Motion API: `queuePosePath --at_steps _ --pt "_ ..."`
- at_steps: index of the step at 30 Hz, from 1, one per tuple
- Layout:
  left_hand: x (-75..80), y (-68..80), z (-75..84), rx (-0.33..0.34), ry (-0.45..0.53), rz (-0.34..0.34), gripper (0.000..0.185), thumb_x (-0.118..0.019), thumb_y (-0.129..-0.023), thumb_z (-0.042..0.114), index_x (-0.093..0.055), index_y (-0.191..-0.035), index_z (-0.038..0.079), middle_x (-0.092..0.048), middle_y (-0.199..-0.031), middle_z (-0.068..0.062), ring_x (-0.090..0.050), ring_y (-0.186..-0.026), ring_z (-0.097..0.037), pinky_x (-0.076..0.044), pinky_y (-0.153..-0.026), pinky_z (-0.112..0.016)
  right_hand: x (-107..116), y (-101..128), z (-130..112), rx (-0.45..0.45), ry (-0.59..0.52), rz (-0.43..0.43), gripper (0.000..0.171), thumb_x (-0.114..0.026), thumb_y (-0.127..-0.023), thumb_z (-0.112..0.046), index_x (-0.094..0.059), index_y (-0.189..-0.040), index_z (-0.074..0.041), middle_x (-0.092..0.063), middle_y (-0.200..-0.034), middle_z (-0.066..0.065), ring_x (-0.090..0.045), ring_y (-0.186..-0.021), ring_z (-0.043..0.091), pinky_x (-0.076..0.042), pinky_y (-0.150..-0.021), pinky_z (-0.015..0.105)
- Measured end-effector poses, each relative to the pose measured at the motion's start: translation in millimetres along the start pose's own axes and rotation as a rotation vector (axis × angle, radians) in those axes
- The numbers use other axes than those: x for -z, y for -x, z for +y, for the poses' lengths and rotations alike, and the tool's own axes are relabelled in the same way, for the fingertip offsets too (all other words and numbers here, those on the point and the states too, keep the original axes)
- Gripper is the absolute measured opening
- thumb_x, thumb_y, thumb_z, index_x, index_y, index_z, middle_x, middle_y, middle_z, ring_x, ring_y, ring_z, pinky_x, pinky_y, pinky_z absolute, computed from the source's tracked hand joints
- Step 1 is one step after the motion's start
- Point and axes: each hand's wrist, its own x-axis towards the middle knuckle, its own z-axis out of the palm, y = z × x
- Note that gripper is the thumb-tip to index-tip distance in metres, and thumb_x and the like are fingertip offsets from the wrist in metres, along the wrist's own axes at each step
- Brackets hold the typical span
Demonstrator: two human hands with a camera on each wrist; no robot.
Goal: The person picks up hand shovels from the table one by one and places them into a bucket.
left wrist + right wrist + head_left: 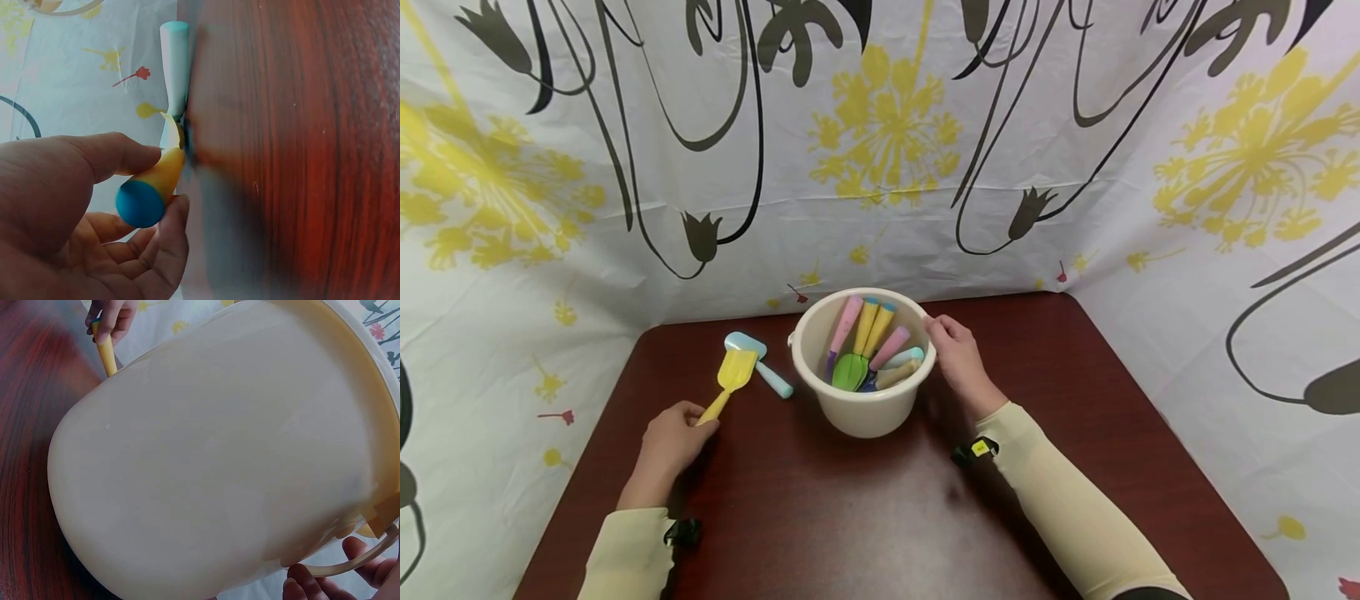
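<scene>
My left hand [673, 439] pinches the handle of a yellow toy shovel [737, 370] between thumb and fingers. The blue end of that handle [140, 204] points back toward the left wrist camera. In the head view, the shovel's blade overlaps a light blue toy tool [772, 379] lying on the table. At the bucket's right side, my right hand [956, 354] grips the rim of a cream bucket [867, 414], with fingers [306, 581] by its curved carrying handle [340, 567]. Inside the bucket stand several toy tools with pink, yellow and pale handles, plus a green scoop [850, 372].
The dark red wooden table [865, 517] carries the bucket near its back edge. White cloth [737, 192] with yellow and grey flower prints hangs close behind the table and along both sides.
</scene>
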Motion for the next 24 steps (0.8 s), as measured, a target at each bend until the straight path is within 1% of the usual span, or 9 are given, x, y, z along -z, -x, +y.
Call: queuePosePath --at_steps 7,15,19,22,24 --pt "4.2 2.1 -2.8 -0.017 0.025 0.115 0.041 -0.075 -0.104 0.027 -0.071 -0.127 -0.007 -0.073 -0.112 -0.025 -0.067 -0.09 -0.035 -0.052 -0.068 -0.04 -0.2 0.8 -0.3 0.004 0.0 -0.003 0.05 -0.062 -0.11 -0.05 -0.066 -0.093 -0.003 -0.059 -0.078 0.003 -0.058 -0.072 0.016 -0.047 -0.065 0.025" --pt "9.0 4.3 1.0 -0.018 0.079 0.2 0.042 -0.075 -0.106 0.028 -0.071 -0.133 -0.004 -0.071 -0.122 -0.029 -0.067 -0.096 -0.038 -0.052 -0.068 -0.038 -0.1 1.5 -0.7 0.008 -0.002 -0.004 0.05 -0.061 -0.111 -0.051 -0.065 -0.093 -0.004 -0.058 -0.078 0.003 -0.057 -0.072 0.016 -0.047 -0.065 0.025" --pt "9.5 5.4 2.9 -0.015 0.102 0.248 0.042 -0.075 -0.106 0.03 -0.072 -0.132 -0.002 -0.072 -0.12 -0.028 -0.066 -0.094 -0.037 -0.051 -0.067 -0.038 0.1 1.7 -0.9 0.008 -0.001 -0.002 0.05 -0.061 -0.111 -0.05 -0.065 -0.093 -0.003 -0.058 -0.078 0.003 -0.057 -0.072 0.016 -0.046 -0.065 0.025" --pt "8.9 5.0 2.9 -0.006 0.125 0.297 0.041 -0.075 -0.107 0.033 -0.074 -0.132 0.0 -0.073 -0.115 -0.024 -0.064 -0.091 -0.035 -0.049 -0.066 -0.038 0.1 1.1 -0.3 0.01 0.002 -0.001 0.05 -0.062 -0.111 -0.05 -0.066 -0.093 -0.003 -0.059 -0.078 0.003 -0.057 -0.073 0.017 -0.047 -0.066 0.025" --pt "9.0 4.3 2.9 -0.006 0.147 0.337 0.041 -0.075 -0.106 0.034 -0.075 -0.13 0.001 -0.074 -0.113 -0.023 -0.064 -0.092 -0.035 -0.049 -0.067 -0.038 0.1 0.5 0.1 0.01 0.006 -0.002 0.05 -0.062 -0.11 -0.051 -0.066 -0.094 -0.003 -0.06 -0.08 0.004 -0.058 -0.074 0.017 -0.047 -0.066 0.025"
